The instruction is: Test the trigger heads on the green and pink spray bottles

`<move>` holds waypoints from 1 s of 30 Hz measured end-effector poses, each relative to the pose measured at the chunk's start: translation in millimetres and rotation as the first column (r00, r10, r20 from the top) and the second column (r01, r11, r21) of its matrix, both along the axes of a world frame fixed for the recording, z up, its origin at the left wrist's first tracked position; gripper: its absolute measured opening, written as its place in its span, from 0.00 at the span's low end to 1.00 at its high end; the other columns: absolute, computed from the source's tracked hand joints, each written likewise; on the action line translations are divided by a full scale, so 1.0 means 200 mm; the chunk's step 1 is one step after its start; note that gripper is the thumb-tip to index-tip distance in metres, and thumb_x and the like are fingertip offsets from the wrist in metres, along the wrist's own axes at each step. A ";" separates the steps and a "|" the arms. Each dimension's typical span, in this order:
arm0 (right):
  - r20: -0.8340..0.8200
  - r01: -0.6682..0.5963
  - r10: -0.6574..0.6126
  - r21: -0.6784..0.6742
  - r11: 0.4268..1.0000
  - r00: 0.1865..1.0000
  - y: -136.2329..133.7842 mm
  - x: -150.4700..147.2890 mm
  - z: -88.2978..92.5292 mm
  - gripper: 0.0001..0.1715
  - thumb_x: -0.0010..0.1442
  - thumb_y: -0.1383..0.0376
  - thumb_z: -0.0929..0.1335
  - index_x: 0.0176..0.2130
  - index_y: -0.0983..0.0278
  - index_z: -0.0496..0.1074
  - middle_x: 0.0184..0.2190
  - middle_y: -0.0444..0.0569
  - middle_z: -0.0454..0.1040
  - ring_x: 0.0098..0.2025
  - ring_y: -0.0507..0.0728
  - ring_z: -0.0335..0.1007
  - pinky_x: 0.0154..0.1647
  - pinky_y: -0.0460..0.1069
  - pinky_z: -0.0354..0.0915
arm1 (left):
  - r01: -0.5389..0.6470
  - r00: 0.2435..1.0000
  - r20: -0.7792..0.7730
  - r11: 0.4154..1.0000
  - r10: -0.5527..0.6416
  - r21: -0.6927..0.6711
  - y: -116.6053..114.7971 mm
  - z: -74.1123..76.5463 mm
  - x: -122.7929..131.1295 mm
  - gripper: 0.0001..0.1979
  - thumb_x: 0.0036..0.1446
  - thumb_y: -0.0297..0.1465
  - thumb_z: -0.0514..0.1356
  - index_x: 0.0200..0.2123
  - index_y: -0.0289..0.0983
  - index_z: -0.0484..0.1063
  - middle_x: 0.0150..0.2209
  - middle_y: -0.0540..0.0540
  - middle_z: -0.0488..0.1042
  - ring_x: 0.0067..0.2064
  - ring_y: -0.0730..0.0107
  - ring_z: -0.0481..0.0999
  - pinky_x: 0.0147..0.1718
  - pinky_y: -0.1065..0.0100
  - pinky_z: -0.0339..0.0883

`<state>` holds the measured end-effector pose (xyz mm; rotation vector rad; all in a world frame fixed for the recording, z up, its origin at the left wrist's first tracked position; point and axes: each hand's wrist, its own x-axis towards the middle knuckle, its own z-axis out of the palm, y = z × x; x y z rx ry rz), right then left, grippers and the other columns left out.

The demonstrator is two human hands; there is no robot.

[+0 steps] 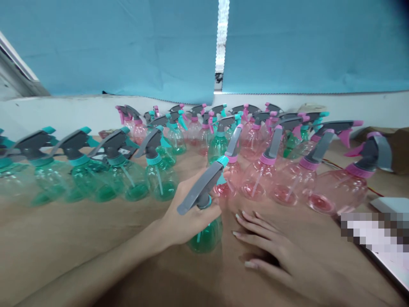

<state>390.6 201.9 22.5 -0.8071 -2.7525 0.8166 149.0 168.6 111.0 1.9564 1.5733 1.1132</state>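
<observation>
My left hand [191,209] is wrapped round the neck of a green spray bottle [206,238] with a grey and teal trigger head. That bottle stands slightly tilted near the middle of the table, its upper body partly hidden by my fingers. To its right, my right hand [271,243] hovers or rests low over the tabletop, fingers stretched out and holding nothing; whether it touches the surface I cannot tell. Just beyond stands a pink spray bottle [255,183] in a row of pink ones. On the left runs a row of green spray bottles [161,179].
Several more pink and green bottles crowd the back of the brown table [79,243]. A pixelated flat object [380,243] lies at the right edge, beside a white box [391,204]. Behind the table hangs a blue sheet [128,47] above a white ledge.
</observation>
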 end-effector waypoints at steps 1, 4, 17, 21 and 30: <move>0.001 0.001 -0.001 0.001 1.000 1.000 0.00 0.00 0.00 0.29 0.63 0.50 0.64 0.61 0.50 0.60 0.67 0.42 0.50 0.68 0.64 0.42 0.66 0.64 0.43 | 0.003 1.000 0.011 1.000 -0.003 0.002 0.00 0.00 0.00 0.06 0.48 0.28 0.55 0.33 0.40 0.66 0.29 0.51 0.72 0.32 0.67 0.72 0.26 0.67 0.66; 0.023 -0.008 0.008 0.008 1.000 1.000 0.00 0.00 -0.01 0.29 0.63 0.50 0.64 0.62 0.48 0.59 0.67 0.41 0.49 0.68 0.64 0.41 0.66 0.64 0.43 | 0.022 0.999 0.029 1.000 -0.022 -0.011 0.00 0.00 0.00 0.05 0.49 0.28 0.55 0.32 0.40 0.63 0.29 0.51 0.70 0.31 0.68 0.71 0.26 0.67 0.64; 0.022 -0.003 0.002 0.036 0.999 1.000 0.00 0.00 -0.01 0.29 0.63 0.49 0.64 0.61 0.49 0.60 0.67 0.42 0.50 0.68 0.64 0.42 0.66 0.65 0.43 | 0.033 0.999 0.011 0.999 -0.033 0.003 0.00 -0.01 -0.01 0.05 0.51 0.28 0.55 0.34 0.41 0.63 0.29 0.53 0.69 0.28 0.70 0.69 0.26 0.67 0.62; 0.048 -0.006 0.004 0.043 0.999 0.999 0.00 0.00 0.00 0.29 0.63 0.49 0.63 0.62 0.47 0.59 0.67 0.40 0.48 0.68 0.64 0.41 0.66 0.65 0.44 | 0.042 0.999 0.012 0.999 -0.042 0.001 0.00 -0.01 -0.01 0.06 0.50 0.27 0.55 0.33 0.41 0.63 0.28 0.53 0.68 0.27 0.71 0.67 0.26 0.67 0.62; 0.027 -0.005 0.005 0.024 1.000 1.000 0.00 0.00 0.00 0.29 0.63 0.49 0.64 0.61 0.48 0.60 0.67 0.40 0.50 0.68 0.64 0.42 0.66 0.64 0.44 | 0.043 0.999 0.011 0.999 -0.043 -0.013 0.00 -0.01 -0.01 0.07 0.50 0.27 0.55 0.35 0.41 0.64 0.29 0.53 0.68 0.27 0.70 0.67 0.26 0.67 0.61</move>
